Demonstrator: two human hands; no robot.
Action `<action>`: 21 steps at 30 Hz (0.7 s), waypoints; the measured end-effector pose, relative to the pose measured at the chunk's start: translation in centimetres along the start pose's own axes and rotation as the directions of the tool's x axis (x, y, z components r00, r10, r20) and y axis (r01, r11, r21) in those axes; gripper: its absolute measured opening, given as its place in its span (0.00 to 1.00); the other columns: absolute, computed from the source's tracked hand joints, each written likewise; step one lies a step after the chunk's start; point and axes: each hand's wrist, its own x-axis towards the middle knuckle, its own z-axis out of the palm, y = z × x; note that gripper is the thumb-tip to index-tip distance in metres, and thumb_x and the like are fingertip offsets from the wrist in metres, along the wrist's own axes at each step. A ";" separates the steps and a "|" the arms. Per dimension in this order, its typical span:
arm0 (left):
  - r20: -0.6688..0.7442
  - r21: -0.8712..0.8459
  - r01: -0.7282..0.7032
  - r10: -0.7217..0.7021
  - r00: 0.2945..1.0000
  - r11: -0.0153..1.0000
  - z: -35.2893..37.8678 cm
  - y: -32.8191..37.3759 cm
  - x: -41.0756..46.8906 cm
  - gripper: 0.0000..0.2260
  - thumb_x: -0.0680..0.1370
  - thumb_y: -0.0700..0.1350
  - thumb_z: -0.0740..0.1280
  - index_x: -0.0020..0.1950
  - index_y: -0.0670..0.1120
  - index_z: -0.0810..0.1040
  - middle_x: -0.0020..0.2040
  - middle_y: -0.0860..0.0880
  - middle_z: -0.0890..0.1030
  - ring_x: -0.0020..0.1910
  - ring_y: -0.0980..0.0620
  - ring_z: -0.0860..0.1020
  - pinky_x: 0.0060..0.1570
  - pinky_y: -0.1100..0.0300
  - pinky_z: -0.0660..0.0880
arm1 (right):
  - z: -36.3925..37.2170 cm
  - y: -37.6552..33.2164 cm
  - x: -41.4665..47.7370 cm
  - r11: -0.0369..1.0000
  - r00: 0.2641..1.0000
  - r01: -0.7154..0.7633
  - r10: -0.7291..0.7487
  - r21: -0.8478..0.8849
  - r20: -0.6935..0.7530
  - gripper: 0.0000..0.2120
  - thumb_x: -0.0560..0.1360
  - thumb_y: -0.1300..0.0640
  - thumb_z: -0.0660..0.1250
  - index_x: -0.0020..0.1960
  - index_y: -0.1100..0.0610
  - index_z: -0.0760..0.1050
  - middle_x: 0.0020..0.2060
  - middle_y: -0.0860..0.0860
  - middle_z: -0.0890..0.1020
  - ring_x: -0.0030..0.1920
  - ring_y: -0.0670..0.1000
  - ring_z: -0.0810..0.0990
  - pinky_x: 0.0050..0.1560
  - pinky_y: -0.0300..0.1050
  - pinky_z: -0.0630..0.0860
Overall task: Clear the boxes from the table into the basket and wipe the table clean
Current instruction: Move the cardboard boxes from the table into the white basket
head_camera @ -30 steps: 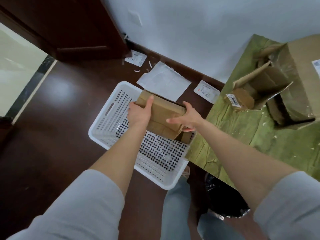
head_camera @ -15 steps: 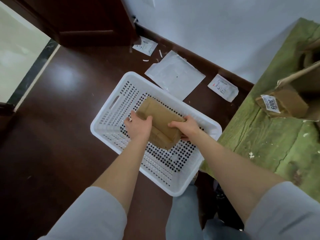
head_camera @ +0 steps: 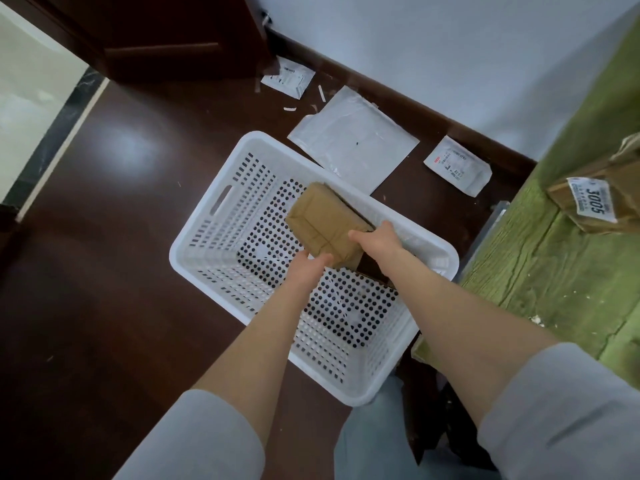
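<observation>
Holding brown box (head_camera: 325, 225) inside white basket (head_camera: 207, 216), left hand (head_camera: 306, 266), right hand (head_camera: 375, 239), both grips closed on it

Both hands reach into the white basket (head_camera: 221, 244) on the dark floor (head_camera: 104, 289): left hand (head_camera: 308, 268) and right hand (head_camera: 379, 240) have their grip on a brown box (head_camera: 323, 225). Another labelled box (head_camera: 602, 202) sits on the green surface (head_camera: 554, 271).

Single head-worn wide-angle view, aimed steeply down and forward; basket (head_camera: 207, 249) seen close at frame centre, table (head_camera: 554, 271) cut off at right edge.
</observation>
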 end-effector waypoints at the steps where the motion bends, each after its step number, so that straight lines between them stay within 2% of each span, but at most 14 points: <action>1: -0.005 0.022 0.010 -0.010 1.000 1.000 0.1 0.2 -0.3 0.29 0.77 0.47 0.65 0.75 0.43 0.59 0.66 0.43 0.70 0.57 0.47 0.72 0.59 0.54 0.71 | -0.4 0.1 -0.1 1.000 1.000 0.006 -0.006 0.003 -0.016 0.37 0.74 0.51 0.69 0.75 0.62 0.54 0.70 0.59 0.67 0.68 0.59 0.68 0.63 0.51 0.70; 3: -0.006 0.059 0.022 -0.022 1.000 0.998 0.3 0.4 -0.8 0.28 0.77 0.49 0.64 0.74 0.43 0.61 0.68 0.43 0.69 0.63 0.45 0.72 0.64 0.50 0.70 | -1.3 0.3 -0.8 1.000 0.999 0.010 -0.011 -0.012 -0.044 0.34 0.76 0.53 0.67 0.74 0.62 0.55 0.68 0.59 0.69 0.65 0.58 0.70 0.56 0.47 0.70; 5: -0.001 0.093 -0.027 0.027 1.000 0.995 0.7 1.2 -2.1 0.19 0.78 0.48 0.63 0.68 0.44 0.67 0.58 0.46 0.74 0.55 0.47 0.74 0.61 0.53 0.71 | -2.3 0.4 -1.9 1.000 0.998 0.013 -0.014 -0.023 -0.054 0.32 0.76 0.53 0.66 0.74 0.62 0.56 0.66 0.58 0.71 0.58 0.55 0.73 0.50 0.45 0.69; 6: -0.002 0.109 -0.050 0.051 0.999 0.993 0.9 1.6 -2.7 0.20 0.78 0.47 0.63 0.69 0.43 0.67 0.58 0.46 0.74 0.55 0.47 0.74 0.62 0.52 0.71 | -2.8 0.4 -2.5 1.000 0.998 0.015 -0.016 -0.026 -0.057 0.31 0.76 0.53 0.66 0.73 0.61 0.57 0.65 0.58 0.71 0.55 0.54 0.72 0.48 0.44 0.69; 8: 0.002 0.155 -0.073 0.074 0.997 0.985 1.5 2.5 -3.9 0.25 0.78 0.48 0.63 0.73 0.42 0.64 0.68 0.44 0.71 0.62 0.45 0.73 0.64 0.48 0.71 | -4.0 0.1 -3.7 0.999 0.998 0.011 -0.013 -0.034 -0.069 0.32 0.76 0.52 0.65 0.74 0.61 0.56 0.68 0.59 0.68 0.56 0.55 0.73 0.47 0.45 0.69; 9: 0.008 0.166 -0.087 0.087 0.996 0.982 1.8 3.0 -4.6 0.26 0.78 0.48 0.63 0.74 0.42 0.62 0.70 0.44 0.69 0.61 0.46 0.73 0.62 0.48 0.73 | -4.6 0.0 -4.4 0.999 0.997 0.004 -0.007 -0.038 -0.073 0.33 0.76 0.51 0.65 0.74 0.60 0.55 0.69 0.59 0.66 0.58 0.56 0.73 0.46 0.45 0.69; 11: 0.029 0.161 -0.117 0.114 0.993 0.980 2.5 4.3 -6.3 0.26 0.79 0.47 0.63 0.74 0.43 0.62 0.68 0.43 0.70 0.49 0.52 0.76 0.50 0.56 0.77 | -6.1 -0.3 -5.9 0.999 0.996 0.002 -0.005 -0.033 -0.091 0.32 0.76 0.51 0.64 0.75 0.58 0.55 0.69 0.59 0.65 0.58 0.57 0.73 0.46 0.46 0.70; 12: 0.042 0.162 -0.127 0.122 0.992 0.979 2.9 5.0 -7.2 0.25 0.79 0.47 0.63 0.74 0.43 0.62 0.68 0.43 0.71 0.46 0.53 0.75 0.47 0.58 0.76 | -6.8 -0.5 -6.6 0.999 0.994 0.007 -0.010 -0.035 -0.104 0.32 0.76 0.51 0.64 0.74 0.58 0.56 0.69 0.59 0.66 0.58 0.57 0.73 0.47 0.47 0.71; 15: 0.069 0.188 -0.164 0.153 0.986 0.968 4.2 6.9 -10.0 0.23 0.79 0.47 0.63 0.72 0.43 0.65 0.68 0.42 0.71 0.62 0.46 0.73 0.63 0.48 0.73 | -9.4 -1.0 -9.0 0.999 0.990 0.043 -0.045 -0.021 -0.133 0.33 0.75 0.51 0.65 0.74 0.57 0.56 0.68 0.58 0.68 0.63 0.59 0.72 0.53 0.47 0.73; 16: 0.076 0.194 -0.174 0.162 0.984 0.965 4.7 7.6 -11.0 0.22 0.78 0.47 0.63 0.71 0.43 0.67 0.67 0.41 0.72 0.64 0.44 0.72 0.65 0.47 0.71 | -10.2 -1.1 -9.8 0.998 0.992 0.056 -0.055 0.006 -0.116 0.33 0.75 0.51 0.65 0.75 0.58 0.56 0.68 0.58 0.68 0.63 0.59 0.72 0.53 0.46 0.72; 18: 0.101 0.222 -0.212 0.194 0.976 0.952 6.0 8.8 -12.7 0.19 0.78 0.46 0.63 0.68 0.41 0.71 0.66 0.38 0.73 0.64 0.41 0.73 0.65 0.48 0.71 | -11.8 -1.0 -11.5 0.995 0.994 0.078 -0.073 0.067 -0.083 0.34 0.75 0.52 0.66 0.75 0.59 0.56 0.66 0.58 0.71 0.61 0.58 0.74 0.52 0.48 0.73; 21: 0.143 0.250 -0.314 0.285 0.948 0.916 8.2 10.5 -15.4 0.14 0.79 0.43 0.62 0.62 0.39 0.75 0.59 0.38 0.77 0.54 0.43 0.76 0.57 0.51 0.75 | -14.5 -0.1 -13.6 0.989 0.996 0.074 -0.068 0.127 -0.054 0.33 0.72 0.51 0.68 0.72 0.61 0.61 0.59 0.59 0.78 0.50 0.54 0.77 0.45 0.46 0.75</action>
